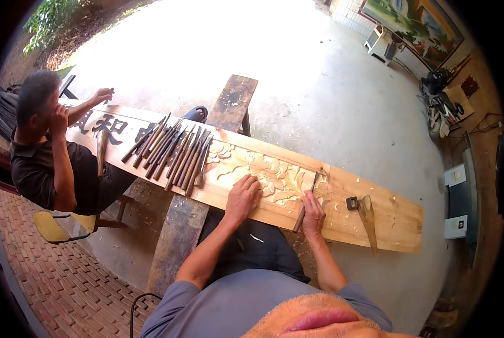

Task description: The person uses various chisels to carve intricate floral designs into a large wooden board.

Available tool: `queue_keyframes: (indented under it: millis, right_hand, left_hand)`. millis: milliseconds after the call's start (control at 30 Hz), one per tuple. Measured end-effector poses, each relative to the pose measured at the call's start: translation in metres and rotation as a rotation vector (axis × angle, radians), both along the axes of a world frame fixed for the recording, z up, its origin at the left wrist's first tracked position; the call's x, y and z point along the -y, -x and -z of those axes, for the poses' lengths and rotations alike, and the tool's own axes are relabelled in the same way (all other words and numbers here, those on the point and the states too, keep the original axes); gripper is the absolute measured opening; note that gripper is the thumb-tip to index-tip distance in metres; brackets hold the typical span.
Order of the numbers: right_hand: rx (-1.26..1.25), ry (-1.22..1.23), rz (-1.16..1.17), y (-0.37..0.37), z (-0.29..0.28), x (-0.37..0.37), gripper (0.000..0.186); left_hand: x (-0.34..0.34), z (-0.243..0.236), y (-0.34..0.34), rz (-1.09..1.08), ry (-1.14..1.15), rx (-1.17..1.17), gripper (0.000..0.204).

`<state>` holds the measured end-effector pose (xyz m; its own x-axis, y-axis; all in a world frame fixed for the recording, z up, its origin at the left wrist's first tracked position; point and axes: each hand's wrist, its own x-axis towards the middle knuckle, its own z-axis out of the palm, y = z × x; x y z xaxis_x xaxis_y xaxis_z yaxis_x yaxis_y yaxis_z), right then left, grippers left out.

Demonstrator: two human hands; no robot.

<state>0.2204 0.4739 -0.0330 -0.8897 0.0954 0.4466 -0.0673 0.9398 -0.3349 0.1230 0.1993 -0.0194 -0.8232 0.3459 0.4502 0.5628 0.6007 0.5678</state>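
Note:
A long pale wooden board (395,225) lies across in front of me, its middle carved with flowers and leaves in relief (274,172). My left hand (244,194) rests on the near edge of the carving, fingers loosely bent on the wood, with no tool visible in it. My right hand (314,214) is closed around a chisel (299,221); the dark wooden handle points toward me and the metal blade slants up and away over the carving's right part. Right of that hand lies a hammer-like tool (367,217) with a dark square head and a pale wooden handle.
Several carving chisels (173,155) lie in a row left of my left hand. Wood chips are scattered over the board. Worn planks (179,236) support it. At the far left sits a co-worker (55,146), one hand raised, beside dark lettering and a wooden-handled tool (101,149).

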Motion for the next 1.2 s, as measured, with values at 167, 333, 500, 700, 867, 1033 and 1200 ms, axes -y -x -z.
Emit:
queue_keyframes:
  millis: [167, 333, 500, 700, 867, 1033, 1200]
  right_hand:
    - [0.027, 0.101, 0.001, -0.005, -0.01, -0.006, 0.02]
    - [-0.22, 0.274, 0.238, 0.005, -0.091, -0.033, 0.023]
    - [-0.433, 0.583, 0.332, 0.0, -0.13, -0.105, 0.018]
    - [-0.279, 0.563, 0.55, -0.029, -0.138, -0.143, 0.019]
    - [-0.261, 0.586, 0.566, -0.037, -0.12, -0.171, 0.021]
    - [-0.223, 0.615, 0.54, -0.02, -0.102, -0.176, 0.02]
    - [-0.08, 0.41, 0.593, -0.018, -0.063, -0.211, 0.028]
  left_hand:
    - [-0.009, 0.004, -0.001, 0.0, -0.029, 0.013, 0.026]
    - [-0.006, -0.004, 0.012, -0.035, -0.032, -0.037, 0.021]
    - [-0.009, 0.015, 0.012, -0.037, -0.034, -0.018, 0.022]
    - [-0.011, 0.007, -0.001, -0.051, -0.009, -0.027, 0.02]
    - [-0.013, 0.015, 0.008, -0.033, -0.014, -0.014, 0.021]
    - [-0.006, 0.008, 0.018, -0.061, 0.006, -0.041, 0.02]
    - [-0.009, 0.001, 0.011, -0.065, -0.073, -0.086, 0.013]
